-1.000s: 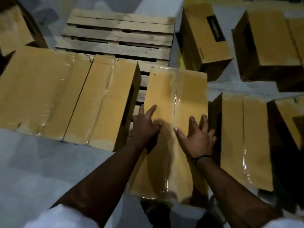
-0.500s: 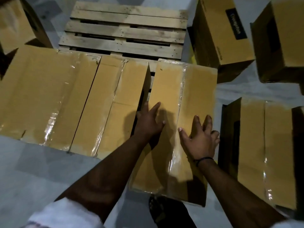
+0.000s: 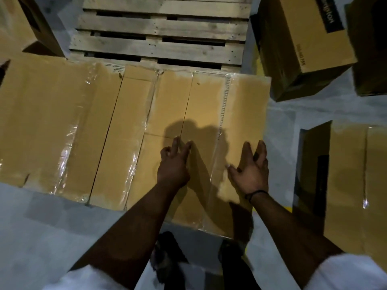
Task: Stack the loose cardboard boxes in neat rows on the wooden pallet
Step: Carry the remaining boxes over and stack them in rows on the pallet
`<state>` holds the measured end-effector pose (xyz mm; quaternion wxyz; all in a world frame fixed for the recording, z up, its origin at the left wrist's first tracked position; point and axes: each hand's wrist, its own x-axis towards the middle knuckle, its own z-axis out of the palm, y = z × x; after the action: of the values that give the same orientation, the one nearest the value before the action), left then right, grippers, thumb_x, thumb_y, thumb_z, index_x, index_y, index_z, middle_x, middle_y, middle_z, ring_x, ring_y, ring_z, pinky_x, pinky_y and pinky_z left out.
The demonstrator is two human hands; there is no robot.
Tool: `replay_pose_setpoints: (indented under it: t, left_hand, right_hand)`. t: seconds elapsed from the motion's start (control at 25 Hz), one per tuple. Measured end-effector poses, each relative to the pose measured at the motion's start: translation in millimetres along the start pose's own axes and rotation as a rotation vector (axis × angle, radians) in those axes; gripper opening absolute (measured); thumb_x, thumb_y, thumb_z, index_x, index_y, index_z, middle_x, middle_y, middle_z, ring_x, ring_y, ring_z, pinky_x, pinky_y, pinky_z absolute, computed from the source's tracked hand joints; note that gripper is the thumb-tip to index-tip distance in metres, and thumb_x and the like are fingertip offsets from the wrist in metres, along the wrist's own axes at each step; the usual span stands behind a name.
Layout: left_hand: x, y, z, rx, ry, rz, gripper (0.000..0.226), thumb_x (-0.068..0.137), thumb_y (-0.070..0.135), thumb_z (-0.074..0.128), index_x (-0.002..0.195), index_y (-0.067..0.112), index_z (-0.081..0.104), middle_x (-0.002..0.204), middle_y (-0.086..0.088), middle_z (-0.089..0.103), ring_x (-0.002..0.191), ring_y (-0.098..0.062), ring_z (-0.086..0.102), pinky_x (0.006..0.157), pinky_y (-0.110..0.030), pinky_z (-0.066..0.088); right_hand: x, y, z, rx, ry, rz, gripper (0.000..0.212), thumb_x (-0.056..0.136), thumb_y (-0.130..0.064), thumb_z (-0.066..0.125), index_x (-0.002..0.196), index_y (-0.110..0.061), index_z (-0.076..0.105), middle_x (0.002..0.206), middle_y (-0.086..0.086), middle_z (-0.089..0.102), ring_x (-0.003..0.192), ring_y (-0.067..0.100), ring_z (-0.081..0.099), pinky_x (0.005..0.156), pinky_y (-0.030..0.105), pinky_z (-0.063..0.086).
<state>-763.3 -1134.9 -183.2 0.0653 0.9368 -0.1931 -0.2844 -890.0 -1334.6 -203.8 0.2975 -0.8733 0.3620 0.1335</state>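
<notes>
Third box (image 3: 211, 126) sat at near right corner of wooden pallet (image 3: 161, 28), flush against middle box (image 3: 134, 132), near end overhanging. Left hand (image 3: 172, 166) and right hand (image 3: 250, 172) rested flat on lid, fingers spread, gripping nothing. Best practice: push evenly, squaring near edge with row.

Both bare forearms reach forward from white sleeves; the left hand (image 3: 172, 167) hangs with fingers loosely curled, the right hand (image 3: 251, 172) beside it, open-palmed, fingers spread, a dark band at its wrist
</notes>
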Motion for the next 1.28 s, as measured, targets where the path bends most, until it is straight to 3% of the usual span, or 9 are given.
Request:
replay_pose_setpoints:
  t: [0.2, 0.32, 0.44, 0.56, 0.64, 0.72, 0.88, 1.08, 1.28]
  left_hand:
    - [-3.3, -22.6, 2.1, -0.141, 0.056, 0.032, 0.081, 0.089, 0.015, 0.071, 0.158, 0.019, 0.029, 0.168, 0.005, 0.012, 0.147, -0.031, 0.019, 0.106, -0.046, 0.045]
    - [-7.6, -41.1, 6.2, -0.319, 0.130, -0.018, 0.054, 0.086, 0.004, 0.070, 0.137, 0.012, 0.058, 0.159, 0.000, 0.031, 0.140, -0.030, 0.034, 0.111, -0.042, 0.043]
    - [-5.5, -51.7, 9.1, -0.422, 0.128, -0.047, 0.035, 0.085, 0.002, 0.070, 0.119, 0.012, 0.070, 0.149, -0.006, 0.040, 0.135, -0.031, 0.043, 0.111, -0.042, 0.044]
    - [2.1, -56.4, 8.4, -0.514, 0.086, -0.078, 0.030, 0.083, 0.005, 0.073, 0.105, 0.025, 0.071, 0.141, -0.005, 0.042, 0.129, -0.032, 0.051, 0.113, -0.046, 0.042]
    - [4.6, -57.6, 5.5, -0.500, 0.055, -0.085, 0.028, 0.084, 0.010, 0.073, 0.107, 0.025, 0.072, 0.141, -0.005, 0.043, 0.131, -0.029, 0.049, 0.117, -0.039, 0.035]
    - [5.4, -58.7, 1.2, -0.430, 0.031, -0.082, 0.028, 0.086, 0.013, 0.072, 0.113, 0.022, 0.073, 0.141, -0.004, 0.043, 0.134, -0.025, 0.042, 0.107, -0.025, 0.023]
    - [4.8, -59.3, -3.8, -0.419, 0.007, -0.076, 0.026, 0.087, 0.015, 0.073, 0.112, 0.023, 0.072, 0.140, -0.003, 0.043, 0.134, -0.023, 0.038, 0.090, -0.018, 0.015]
    - [-0.7, -60.5, 0.4, -0.459, 0.040, -0.059, 0.029, 0.086, 0.010, 0.071, 0.113, 0.023, 0.070, 0.140, -0.004, 0.042, 0.134, -0.026, 0.041, 0.101, -0.020, 0.019]
    - [-15.9, -51.4, 4.2, -0.308, 0.088, 0.010, 0.054, 0.084, 0.021, 0.076, 0.134, 0.024, 0.056, 0.148, -0.005, 0.033, 0.136, -0.031, 0.032, 0.106, -0.043, 0.044]
  right_hand:
    - [-6.9, -0.9, -7.0, 0.258, -0.023, 0.142, 0.095, 0.094, -0.034, 0.069, 0.163, -0.021, 0.005, 0.168, 0.013, 0.002, 0.149, 0.034, 0.027, 0.115, 0.037, 0.033]
    - [-20.0, -3.7, 1.6, 0.286, 0.015, 0.173, 0.093, 0.094, -0.032, 0.070, 0.163, -0.024, 0.008, 0.169, 0.012, 0.005, 0.149, 0.034, 0.028, 0.115, 0.035, 0.033]
    - [-32.4, -8.2, 10.0, 0.274, 0.049, 0.206, 0.090, 0.095, -0.033, 0.068, 0.163, -0.027, 0.009, 0.169, 0.010, 0.004, 0.148, 0.035, 0.030, 0.114, 0.039, 0.035]
    - [-33.4, -9.4, 16.1, 0.273, 0.062, 0.224, 0.090, 0.095, -0.034, 0.067, 0.163, -0.028, 0.008, 0.169, 0.010, 0.004, 0.149, 0.036, 0.029, 0.115, 0.040, 0.034]
    - [-32.5, -7.8, 18.8, 0.257, 0.069, 0.225, 0.090, 0.095, -0.035, 0.067, 0.163, -0.029, 0.008, 0.169, 0.009, 0.005, 0.148, 0.037, 0.028, 0.116, 0.042, 0.033]
    - [-31.7, -7.0, 20.7, 0.237, 0.080, 0.215, 0.090, 0.095, -0.035, 0.067, 0.162, -0.029, 0.009, 0.169, 0.010, 0.007, 0.148, 0.037, 0.029, 0.117, 0.042, 0.033]
    - [-31.6, -5.6, 24.3, 0.229, 0.077, 0.232, 0.090, 0.094, -0.032, 0.068, 0.162, -0.028, 0.009, 0.169, 0.011, 0.008, 0.148, 0.039, 0.027, 0.117, 0.043, 0.032]
    - [-32.7, -4.8, 22.2, 0.220, 0.051, 0.235, 0.092, 0.094, -0.031, 0.069, 0.162, -0.030, 0.007, 0.169, 0.011, 0.006, 0.149, 0.039, 0.025, 0.117, 0.044, 0.032]
    - [-30.4, -1.8, 19.2, 0.329, 0.055, 0.238, 0.094, 0.090, -0.027, 0.073, 0.162, -0.031, 0.014, 0.168, 0.009, 0.010, 0.150, 0.036, 0.025, 0.117, 0.039, 0.031]
